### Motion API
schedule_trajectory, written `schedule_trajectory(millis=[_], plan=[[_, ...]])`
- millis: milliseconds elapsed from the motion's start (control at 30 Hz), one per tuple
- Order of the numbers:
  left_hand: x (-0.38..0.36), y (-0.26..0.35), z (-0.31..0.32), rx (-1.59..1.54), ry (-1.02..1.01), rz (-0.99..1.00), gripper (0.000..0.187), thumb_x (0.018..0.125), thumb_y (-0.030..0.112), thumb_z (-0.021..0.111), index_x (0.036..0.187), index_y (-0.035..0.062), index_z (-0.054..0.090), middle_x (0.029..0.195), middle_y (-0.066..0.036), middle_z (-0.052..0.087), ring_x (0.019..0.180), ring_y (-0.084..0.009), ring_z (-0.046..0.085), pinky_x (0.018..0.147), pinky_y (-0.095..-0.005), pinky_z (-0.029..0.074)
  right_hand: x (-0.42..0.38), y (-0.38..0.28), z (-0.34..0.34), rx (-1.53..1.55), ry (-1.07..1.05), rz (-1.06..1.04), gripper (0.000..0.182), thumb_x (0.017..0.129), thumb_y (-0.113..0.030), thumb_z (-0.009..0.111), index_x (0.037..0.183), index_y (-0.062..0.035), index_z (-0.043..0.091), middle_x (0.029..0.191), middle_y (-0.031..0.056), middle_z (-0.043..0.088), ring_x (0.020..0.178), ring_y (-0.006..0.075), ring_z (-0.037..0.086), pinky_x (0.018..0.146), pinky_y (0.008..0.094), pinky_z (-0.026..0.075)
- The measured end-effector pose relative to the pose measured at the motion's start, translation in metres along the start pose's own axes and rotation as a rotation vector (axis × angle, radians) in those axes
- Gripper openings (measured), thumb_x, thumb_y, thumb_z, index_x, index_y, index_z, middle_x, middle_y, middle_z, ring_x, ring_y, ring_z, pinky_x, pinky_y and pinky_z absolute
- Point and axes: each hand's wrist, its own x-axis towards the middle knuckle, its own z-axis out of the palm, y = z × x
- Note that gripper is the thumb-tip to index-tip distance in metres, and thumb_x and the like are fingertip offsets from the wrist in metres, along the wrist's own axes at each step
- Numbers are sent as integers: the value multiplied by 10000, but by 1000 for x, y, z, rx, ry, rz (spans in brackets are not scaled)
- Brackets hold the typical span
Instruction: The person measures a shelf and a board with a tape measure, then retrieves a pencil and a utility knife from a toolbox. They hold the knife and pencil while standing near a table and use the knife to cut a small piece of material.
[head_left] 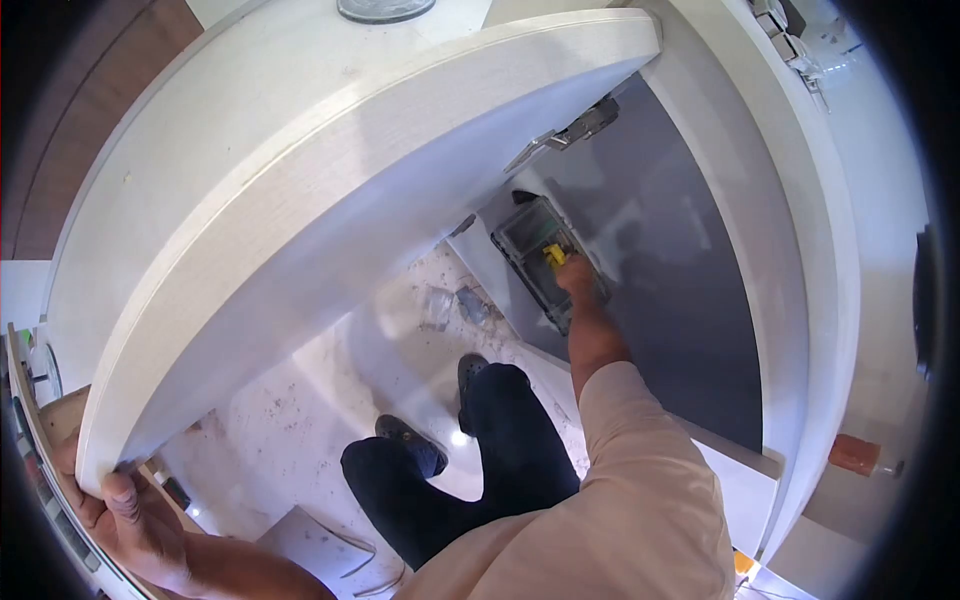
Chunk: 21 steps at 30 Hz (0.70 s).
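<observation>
My left hand (pixel 135 515) grips the edge of a pale, wide cabinet door (pixel 290 170), fingers on its outer side and thumb on the near face. The door stands swung open on a metal hinge (pixel 585 125). My right hand (pixel 575 277) reaches down into the grey cabinet interior (pixel 680 330). Its fingers are closed on a small yellow object (pixel 555 255), whose exact kind I cannot make out. Around that hand lies an open dark plastic case (pixel 525 235) with a see-through part; my hand and forearm hide some of it.
Below, my shoes (pixel 470 375) stand on a dusty, speckled floor (pixel 290 400). Plastic scraps (pixel 475 305) lie near the cabinet. A loose pale panel (pixel 310 550) rests at lower left. An orange-brown cylindrical object (pixel 856 455) sits at the right.
</observation>
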Motion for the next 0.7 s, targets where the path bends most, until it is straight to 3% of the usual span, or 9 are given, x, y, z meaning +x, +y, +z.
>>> schedule_trajectory(millis=[200,300,367,467,567,700], plan=[[5,9,13,-39,-87,-8,475,829,336,716,1040,-46,528,984,-120,589,873,-148,522,836,-276,394,-33,7,-21,61,126,33,339,912,-252,461,1168,-97,620,1204,138,609,1105,309,580,953,388,442],[7,18,18,-39,-80,-65,453,816,302,738,1044,-39,546,964,-96,590,836,-119,512,763,-242,393,-59,0,-32,-41,111,-39,363,900,-246,489,1228,-122,583,1234,148,594,1178,283,542,1024,404,364],[6,24,15,-60,-81,-191,417,815,243,745,1060,-34,551,957,-83,589,842,-116,520,760,-237,403,-88,-3,-34,-116,219,-243,297,883,-234,505,1130,-146,644,1212,108,602,1169,290,527,1001,418,370],[12,45,29,-38,-18,-172,368,828,126,722,1111,-25,542,963,-71,582,885,-123,533,781,-243,423,-127,-18,-49,-194,214,-433,257,847,-211,536,1046,-164,690,1168,83,610,1184,271,501,999,439,352],[16,43,25,-126,-22,-189,376,859,115,674,1175,-20,522,1007,-69,566,953,-136,507,839,-241,399,-173,-38,-66,-255,160,-558,247,805,-177,568,1013,-167,701,1127,78,607,1188,259,494,991,462,352],[21,39,19,-188,-61,-121,461,875,29,615,1297,1,430,1174,-94,535,1070,-174,521,937,-306,434,-250,-63,-92,-337,65,-761,257,754,-132,611,993,-160,700,1123,79,598,1180,272,500,968,490,371]])
